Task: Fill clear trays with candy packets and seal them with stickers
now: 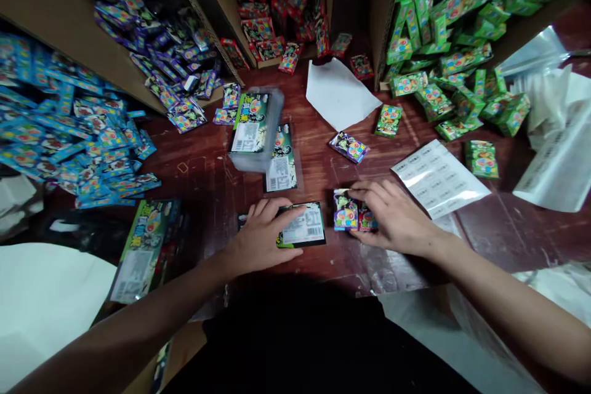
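Note:
My left hand [265, 234] lies over a flat black-and-green printed packet [305, 225] with a white barcode label, thumb on top and fingers curled at its far edge. To its right, my right hand [392, 215] is closed around a small group of candy boxes. A purple box [346, 209] faces up at the group's left, and a red box [366, 217] shows partly under my fingers. The rest of the group is hidden by the hand. Just beyond, a loose purple candy box [349, 146] lies on the table.
Cartons at the back hold purple boxes [175, 43], red boxes [277, 0] and green boxes [452, 24]. Blue boxes [78, 129] are heaped left. A stack of clear printed sleeves [256, 126], white paper [339, 92] and a sticker sheet [438, 177] lie on the table.

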Available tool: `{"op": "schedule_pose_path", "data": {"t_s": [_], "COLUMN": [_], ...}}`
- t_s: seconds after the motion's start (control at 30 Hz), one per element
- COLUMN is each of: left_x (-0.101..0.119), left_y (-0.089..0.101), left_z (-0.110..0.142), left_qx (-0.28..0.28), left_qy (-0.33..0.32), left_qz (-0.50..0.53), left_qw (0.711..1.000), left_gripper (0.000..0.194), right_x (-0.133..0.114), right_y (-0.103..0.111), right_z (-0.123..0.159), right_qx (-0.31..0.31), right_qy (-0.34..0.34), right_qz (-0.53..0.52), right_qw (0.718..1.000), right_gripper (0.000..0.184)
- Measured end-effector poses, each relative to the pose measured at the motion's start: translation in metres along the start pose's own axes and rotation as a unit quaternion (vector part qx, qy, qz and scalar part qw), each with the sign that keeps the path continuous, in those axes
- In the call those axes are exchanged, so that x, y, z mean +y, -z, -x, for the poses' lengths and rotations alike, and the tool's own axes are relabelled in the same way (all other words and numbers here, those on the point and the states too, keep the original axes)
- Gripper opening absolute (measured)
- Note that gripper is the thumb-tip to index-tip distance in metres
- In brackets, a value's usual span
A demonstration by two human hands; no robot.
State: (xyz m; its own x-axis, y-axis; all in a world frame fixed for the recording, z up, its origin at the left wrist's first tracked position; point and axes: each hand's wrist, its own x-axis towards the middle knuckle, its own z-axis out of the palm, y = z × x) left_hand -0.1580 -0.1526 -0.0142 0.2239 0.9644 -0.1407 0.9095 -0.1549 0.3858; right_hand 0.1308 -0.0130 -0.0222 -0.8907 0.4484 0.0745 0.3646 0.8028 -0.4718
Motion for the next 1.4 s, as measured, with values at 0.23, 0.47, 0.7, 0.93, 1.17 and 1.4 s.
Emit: {"op": "schedule_pose_path", "data": {"t_s": [0.23, 0.47, 0.7, 0.93, 1.17, 1.4], "left_x": [0.007, 0.008, 0.01, 0.012, 0.023, 0.027], "left_y": [-0.004, -0.006, -0.009, -0.004, -0.008, -0.007], "left_z": [-0.009, -0.012, -0.019, -0.02, -0.019, -0.026], "left_qx": [0.023, 0.002, 0.009, -0.002, 0.02, 0.007], "left_qy": [0.031, -0.005, -0.006, -0.022, 0.025, -0.036], "left_qz": [0.009, 0.002, -0.001, 0.018, -0.009, -0.011], "left_qw": [0.999, 1.0, 1.0, 1.0, 0.999, 0.999], "left_gripper": [0.089, 0.09, 0.089, 0.088, 0.09, 0.089], "right_x": [-0.013, -0.003, 0.025, 0.022, 0.004, 0.001], "right_y": [-0.017, 0.002, 0.001, -0.004, -0.017, -0.012], "right_z": [0.0, 0.003, 0.029, 0.026, 0.027, 0.025], "right_qx": [0.014, -0.029, -0.044, -0.003, 0.082, 0.0], "right_qy": [0.006, 0.033, 0.018, 0.018, -0.023, 0.007], "right_qz": [-0.023, -0.002, -0.045, -0.041, -0.025, 0.024], "right_qw": [1.0, 0.999, 0.998, 0.999, 0.996, 1.0], "right_gripper": [0.063, 0.103, 0.094, 0.085, 0.076, 0.091]}}
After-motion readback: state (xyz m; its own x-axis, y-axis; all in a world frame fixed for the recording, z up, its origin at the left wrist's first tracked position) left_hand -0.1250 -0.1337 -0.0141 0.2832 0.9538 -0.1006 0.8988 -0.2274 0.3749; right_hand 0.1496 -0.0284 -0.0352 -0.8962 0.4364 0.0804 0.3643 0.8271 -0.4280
